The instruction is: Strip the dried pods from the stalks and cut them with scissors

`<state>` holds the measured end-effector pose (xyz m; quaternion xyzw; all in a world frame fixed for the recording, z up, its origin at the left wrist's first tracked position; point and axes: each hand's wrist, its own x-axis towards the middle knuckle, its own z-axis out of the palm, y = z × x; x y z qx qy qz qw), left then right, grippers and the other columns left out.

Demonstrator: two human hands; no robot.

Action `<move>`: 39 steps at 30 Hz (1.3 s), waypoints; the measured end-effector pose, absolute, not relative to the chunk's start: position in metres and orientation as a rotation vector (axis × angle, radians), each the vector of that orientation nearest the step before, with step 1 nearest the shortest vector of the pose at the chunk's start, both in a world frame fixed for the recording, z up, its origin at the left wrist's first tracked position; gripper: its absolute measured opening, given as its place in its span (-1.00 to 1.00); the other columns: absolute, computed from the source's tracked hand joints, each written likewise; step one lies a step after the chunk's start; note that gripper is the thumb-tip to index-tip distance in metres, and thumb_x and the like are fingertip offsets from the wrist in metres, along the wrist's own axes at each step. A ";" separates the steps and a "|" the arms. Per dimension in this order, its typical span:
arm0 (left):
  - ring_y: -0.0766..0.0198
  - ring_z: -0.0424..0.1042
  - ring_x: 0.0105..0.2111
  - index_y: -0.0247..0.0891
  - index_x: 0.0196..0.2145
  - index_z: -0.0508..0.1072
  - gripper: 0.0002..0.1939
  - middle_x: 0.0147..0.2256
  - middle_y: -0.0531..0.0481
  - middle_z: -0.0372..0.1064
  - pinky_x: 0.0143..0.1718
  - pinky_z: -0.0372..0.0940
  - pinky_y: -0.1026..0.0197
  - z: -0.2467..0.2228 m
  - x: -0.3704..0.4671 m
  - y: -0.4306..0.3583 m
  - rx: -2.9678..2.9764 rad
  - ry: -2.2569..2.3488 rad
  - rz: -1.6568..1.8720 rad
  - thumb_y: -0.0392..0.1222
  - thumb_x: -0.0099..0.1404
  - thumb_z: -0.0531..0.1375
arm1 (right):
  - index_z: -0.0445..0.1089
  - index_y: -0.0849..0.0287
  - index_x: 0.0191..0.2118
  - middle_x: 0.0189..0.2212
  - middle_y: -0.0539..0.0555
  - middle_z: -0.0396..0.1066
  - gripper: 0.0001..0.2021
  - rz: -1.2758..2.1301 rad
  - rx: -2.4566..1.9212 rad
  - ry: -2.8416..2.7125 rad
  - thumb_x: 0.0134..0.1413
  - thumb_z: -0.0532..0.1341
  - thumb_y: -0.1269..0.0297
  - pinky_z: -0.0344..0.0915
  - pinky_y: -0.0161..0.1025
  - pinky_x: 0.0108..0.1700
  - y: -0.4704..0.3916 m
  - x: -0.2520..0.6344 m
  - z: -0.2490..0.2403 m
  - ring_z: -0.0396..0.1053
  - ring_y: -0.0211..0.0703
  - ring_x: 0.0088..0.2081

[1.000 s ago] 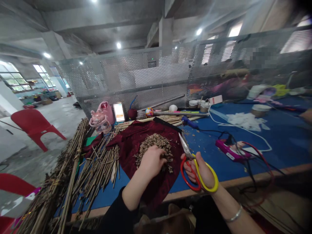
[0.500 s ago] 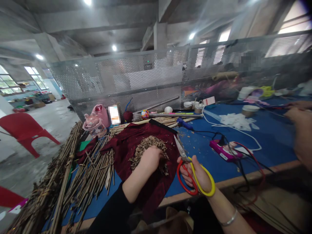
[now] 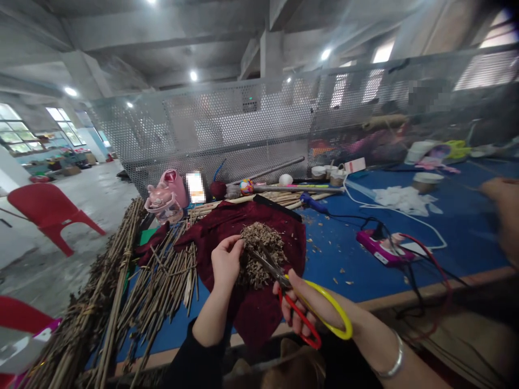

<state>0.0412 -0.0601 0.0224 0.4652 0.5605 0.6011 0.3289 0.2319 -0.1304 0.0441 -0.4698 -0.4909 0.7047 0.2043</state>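
Note:
A heap of dry brown scraps [image 3: 265, 237] lies on a dark red cloth [image 3: 219, 216] over the blue table. At the heap's left edge my left hand [image 3: 226, 262] has thumb and fingers pinched together; what sits between the fingertips is too small to make out. My right hand [image 3: 302, 302] holds scissors [image 3: 332, 313] with one red and one yellow handle. Their blades are slightly apart and point up and left over the heap, close to my left fingertips.
Thin sticks [image 3: 162, 292] and long twig bundles [image 3: 81, 324] lie at the left. A purple power strip [image 3: 381, 249] with cables is at the right, beyond it white scraps [image 3: 405, 199]. Another person's blurred hand [image 3: 503, 200] is at the right edge. A perforated screen [image 3: 227, 127] stands behind.
My left hand has moved from over the heap to its left edge. The scissors have swung left, from beside the cloth to over the heap. The view has shifted slightly.

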 end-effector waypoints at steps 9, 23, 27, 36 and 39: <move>0.34 0.39 -0.44 -0.28 -0.43 0.49 -0.90 -0.45 0.02 0.45 -0.32 0.28 0.30 0.024 0.052 -0.076 1.593 1.434 1.707 -0.24 0.11 0.19 | 0.18 0.14 -0.21 -0.58 -0.04 0.30 -0.37 1.871 -1.304 -1.396 -0.05 -0.15 -0.36 0.20 -0.44 -0.67 -0.116 0.208 0.050 0.21 -0.37 -0.66; 0.33 0.39 -0.42 -0.27 -0.45 0.48 -0.92 -0.44 0.03 0.45 -0.29 0.27 0.30 0.022 0.053 -0.075 1.633 1.430 1.587 -0.29 0.10 0.17 | 0.23 0.22 -0.45 -0.79 -0.20 -0.05 -0.41 1.631 -1.285 -1.459 -0.12 0.00 -0.33 -0.23 -0.51 -0.77 -0.110 0.205 0.049 -0.19 -0.51 -0.77; 0.36 0.37 -0.46 -0.30 -0.41 0.46 -0.89 -0.46 0.02 0.42 -0.36 0.25 0.32 0.018 0.049 -0.066 1.343 1.438 1.593 -0.22 0.08 0.19 | 0.20 0.17 -0.37 -0.78 -0.22 -0.02 -0.41 1.755 -1.300 -1.316 -0.08 -0.07 -0.35 -0.13 -0.51 -0.79 -0.111 0.209 0.043 -0.16 -0.49 -0.80; 0.38 0.35 -0.49 -0.33 -0.40 0.42 -0.80 -0.49 0.03 0.39 -0.40 0.24 0.34 0.027 0.053 -0.070 1.189 1.324 1.701 -0.16 0.02 0.24 | 0.21 0.15 -0.24 -0.58 -0.06 0.30 -0.35 1.830 -1.376 -1.456 -0.09 -0.13 -0.38 0.16 -0.46 -0.67 -0.133 0.222 0.051 0.24 -0.38 -0.67; 0.37 0.36 -0.46 -0.31 -0.43 0.43 -0.87 -0.47 0.03 0.39 -0.37 0.25 0.34 0.029 0.057 -0.077 1.374 1.361 1.688 -0.19 0.07 0.21 | 0.22 0.16 -0.27 -0.60 -0.06 0.28 -0.37 1.824 -1.390 -1.441 -0.05 -0.15 -0.36 0.14 -0.45 -0.68 -0.133 0.216 0.058 0.21 -0.39 -0.69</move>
